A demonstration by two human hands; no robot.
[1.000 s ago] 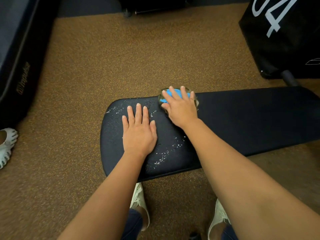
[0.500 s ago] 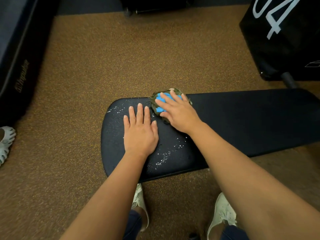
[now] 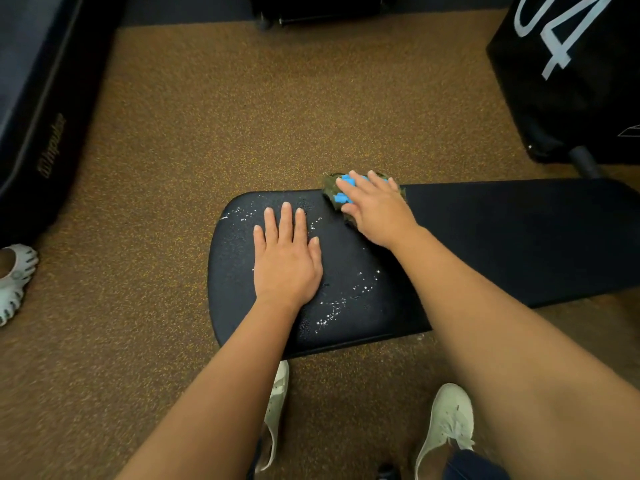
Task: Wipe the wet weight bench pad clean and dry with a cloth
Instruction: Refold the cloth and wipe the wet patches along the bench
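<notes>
Rubbing back and forth along the far edge of the black textured weight bench pad [image 3: 485, 244] with the crumpled olive-and-blue cloth [image 3: 331, 194]: half a second ago a little further left, now back to the right, under the right hand [image 3: 375, 211], with fingers spread and pressed flat. Bracing with the left hand [image 3: 285, 261], palm down, fingers straight and close together, unmoved on the rounded end. Barely started, judging by the white droplets [image 3: 341, 304] scattered beside and below that hand. Underneath, speckled brown rubber flooring [image 3: 207, 116]; around, black padded gym equipment [image 3: 581, 81] with white numerals, pale shoes [image 3: 446, 420], a white clog [image 3: 15, 282] at the left.
</notes>
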